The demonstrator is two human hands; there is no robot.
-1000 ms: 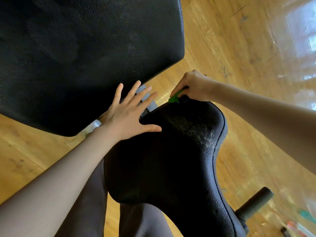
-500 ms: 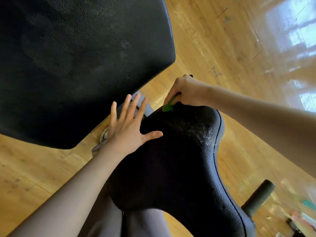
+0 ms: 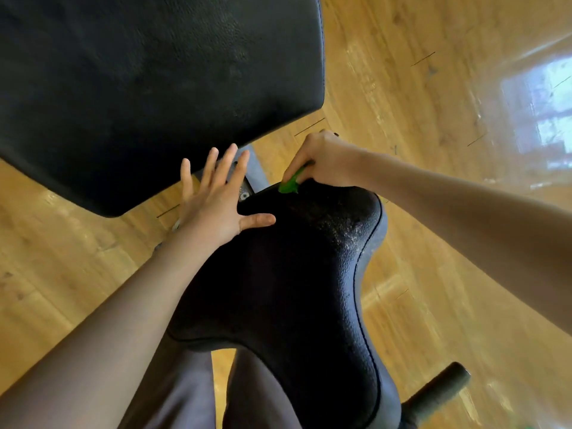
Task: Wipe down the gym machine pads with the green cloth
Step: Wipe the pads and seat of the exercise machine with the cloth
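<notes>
Right hand, fingers curled, pinching the green cloth against the seat pad; left hand, fingers spread, flat on the pad's edge beside it.

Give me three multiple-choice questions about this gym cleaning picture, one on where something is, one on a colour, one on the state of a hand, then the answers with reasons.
1. Where is the cloth?
A. at the far end of the seat pad
B. on the wooden floor
C. draped on the back pad

2. What colour is the cloth?
A. white
B. green
C. blue

3. How is the left hand?
A. gripping a spray bottle
B. clenched in a fist
C. flat, with fingers spread

Answers:
1 A: the cloth sticks out from under the right hand at the far edge of the seat pad, not on the floor or the back pad.
2 B: the bit showing is bright green.
3 C: its fingers are straight and fanned, the thumb lying on the seat pad, holding nothing.
</notes>
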